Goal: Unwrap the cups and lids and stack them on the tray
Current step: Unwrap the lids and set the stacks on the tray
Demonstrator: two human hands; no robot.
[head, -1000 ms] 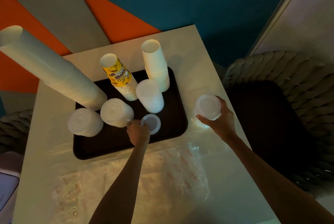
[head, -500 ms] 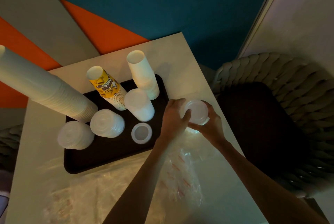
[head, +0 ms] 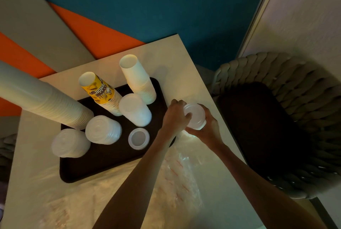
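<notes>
A dark tray [head: 103, 162] on the pale table holds a yellow printed cup stack [head: 100, 91], a white cup stack [head: 137, 79], a very tall white cup stack [head: 42, 99], and three lid stacks [head: 135, 109] [head: 103, 130] [head: 71, 143]. A single clear lid [head: 138, 138] lies flat near the tray's front right. Just right of the tray, my right hand [head: 206, 129] grips a short stack of clear lids [head: 195, 116] from below. My left hand [head: 175, 116] pinches the top lid of that stack.
Crumpled clear plastic wrap [head: 171, 177] with red print covers the table's near side. A woven grey chair [head: 287, 118] with a dark seat stands right of the table. The table's right edge [head: 212, 90] runs close past my hands.
My left hand left the single lid on the tray and moved right to the lid stack in my right hand, now pinching its top lid. The camera view shifted slightly.
</notes>
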